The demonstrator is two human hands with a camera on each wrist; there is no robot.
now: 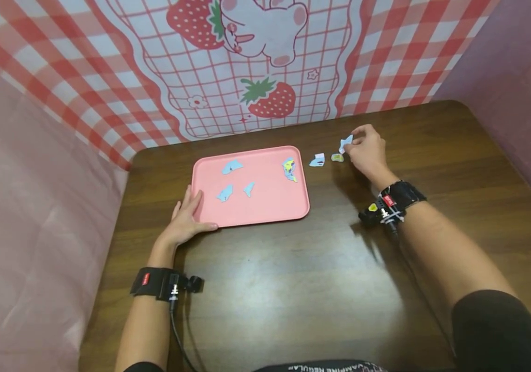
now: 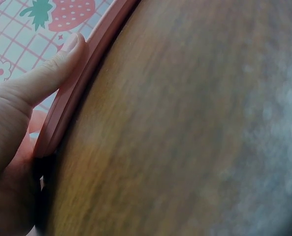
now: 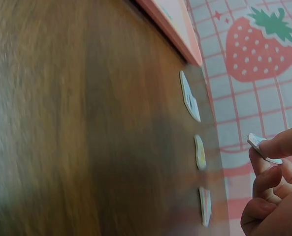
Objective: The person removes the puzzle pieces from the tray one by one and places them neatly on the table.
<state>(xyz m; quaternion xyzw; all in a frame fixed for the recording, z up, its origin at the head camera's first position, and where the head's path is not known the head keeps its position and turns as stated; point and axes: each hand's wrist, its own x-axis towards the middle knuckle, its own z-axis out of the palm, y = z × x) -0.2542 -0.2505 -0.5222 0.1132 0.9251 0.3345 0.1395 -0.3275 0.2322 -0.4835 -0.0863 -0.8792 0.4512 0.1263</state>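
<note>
Between thumb and fingers my right hand [image 1: 366, 152] pinches a light blue puzzle piece [image 1: 346, 143], raised over the table's back right; in the right wrist view this piece [image 3: 256, 141] shows its thin edge. Below it lie a blue-and-white piece [image 1: 317, 161] and a small yellowish piece [image 1: 337, 157]. A third loose piece [image 3: 205, 206] shows only in the right wrist view. My left hand [image 1: 183, 219] rests against the near left corner of a pink tray [image 1: 265, 209], thumb along its front rim. On the tray lie several light blue pieces [image 1: 232, 166] and a yellow-and-blue cluster [image 1: 289, 168].
The brown wooden table [image 1: 265, 289] reaches a wall cloth [image 1: 265, 77] with strawberries and red checks along its back edge. Pink cloth [image 1: 28, 206] hangs at the left. A cable [image 1: 421, 289] trails from each wrist camera.
</note>
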